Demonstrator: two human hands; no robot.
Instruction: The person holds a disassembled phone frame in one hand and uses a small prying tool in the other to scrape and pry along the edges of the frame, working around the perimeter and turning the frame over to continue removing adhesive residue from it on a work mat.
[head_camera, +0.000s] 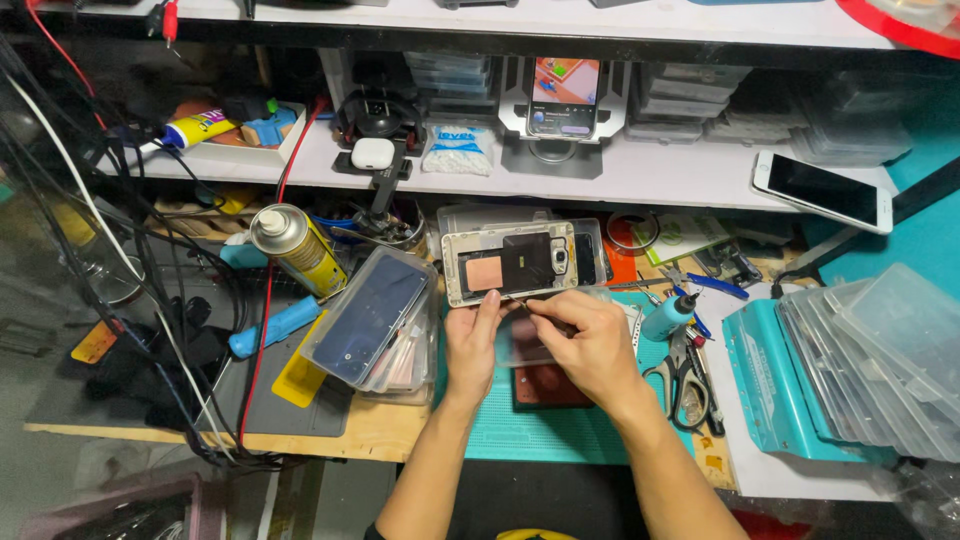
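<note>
Left hand (472, 345) pinches lower edge of opened smartphone (510, 262), propped above teal mat (560, 425). Right hand (590, 345) closed on thin tool (520, 301) at its frame. Slip likely gouges internals; stacked phones (372, 320) nearby could get knocked.

A yellow spray can (296, 247), scissors (681, 375) and stacked clear plastic cases (880, 360) crowd the bench.

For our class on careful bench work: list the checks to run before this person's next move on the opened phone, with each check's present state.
1. Opened phone steadied by left hand: ok.
2. Thin tool held in right hand: ok.
3. Tool tip at the phone's lower edge: ok.
4. Tip seated in a seam: cannot tell.
5. Green mat under the work: ok.
6. Scissors apart from the hands: ok.
</note>
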